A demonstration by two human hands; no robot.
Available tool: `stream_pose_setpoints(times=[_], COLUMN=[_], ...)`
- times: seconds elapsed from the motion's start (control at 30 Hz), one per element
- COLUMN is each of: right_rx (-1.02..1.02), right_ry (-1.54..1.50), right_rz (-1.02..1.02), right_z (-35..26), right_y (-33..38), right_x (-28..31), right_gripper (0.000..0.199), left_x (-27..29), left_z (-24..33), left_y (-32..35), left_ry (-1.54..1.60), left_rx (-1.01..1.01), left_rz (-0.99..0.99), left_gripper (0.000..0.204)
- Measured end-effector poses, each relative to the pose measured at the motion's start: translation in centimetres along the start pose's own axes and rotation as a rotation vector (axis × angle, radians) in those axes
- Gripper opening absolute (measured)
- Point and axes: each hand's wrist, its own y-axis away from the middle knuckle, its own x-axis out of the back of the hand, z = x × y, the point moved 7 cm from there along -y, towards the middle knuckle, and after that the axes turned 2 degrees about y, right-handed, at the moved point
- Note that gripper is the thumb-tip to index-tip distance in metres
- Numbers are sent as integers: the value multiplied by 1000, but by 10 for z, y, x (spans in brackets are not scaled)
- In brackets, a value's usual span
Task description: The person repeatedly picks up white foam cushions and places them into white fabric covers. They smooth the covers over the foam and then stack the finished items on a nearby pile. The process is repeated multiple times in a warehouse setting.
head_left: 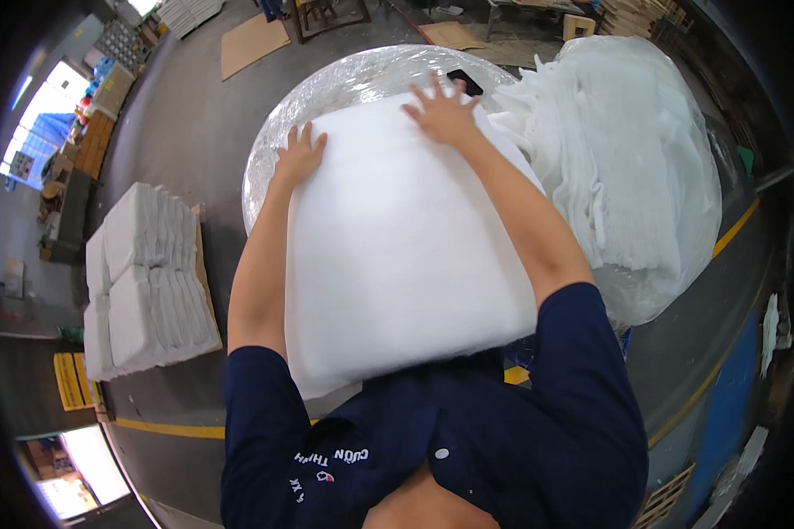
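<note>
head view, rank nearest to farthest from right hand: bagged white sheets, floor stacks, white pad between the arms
1. White pad, directly under the right hand
2. Bagged white sheets, to its right
3. Floor stacks, far off at left

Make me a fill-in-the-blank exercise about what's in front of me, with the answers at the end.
1. The left hand and right hand are at the far end of a pad coloured ____.
2. The black object lies nearer the ____ hand.
3. The stacks are to the pad's ____.
4. The floor line is ____.

Answers: white; right; left; yellow.
</note>
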Motion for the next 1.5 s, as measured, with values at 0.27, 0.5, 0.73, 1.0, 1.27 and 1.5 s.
stream_pose_setpoints(times=[0.27, 0.5, 0.73, 1.0, 1.27, 1.5], right_rx=[311, 161, -69, -1068, -1812, -1482], right_ry=[-172, -463, -608, -1008, -1064, -712], right_rz=[-138, 110, 272, 411, -996, -52], right_z=[-98, 33, 215, 292, 155, 302], right_y=[58, 59, 184, 558, 845, 776], right_x=[1, 44, 80, -167, -279, -324], right_gripper=[78, 60, 44, 22, 33, 37], left_x=[36, -30, -5, -42, -35, -24], left_z=[-15, 137, 122, 184, 179, 189], left_y=[-13, 22, 34, 119, 127, 122], left_ry=[-103, -220, -434, -307, -376, -263], left_rx=[42, -179, -152, -340, -367, -301], left_rz=[21, -52, 28, -13, 18, -59], left_gripper=[75, 66, 68, 68, 56, 54])
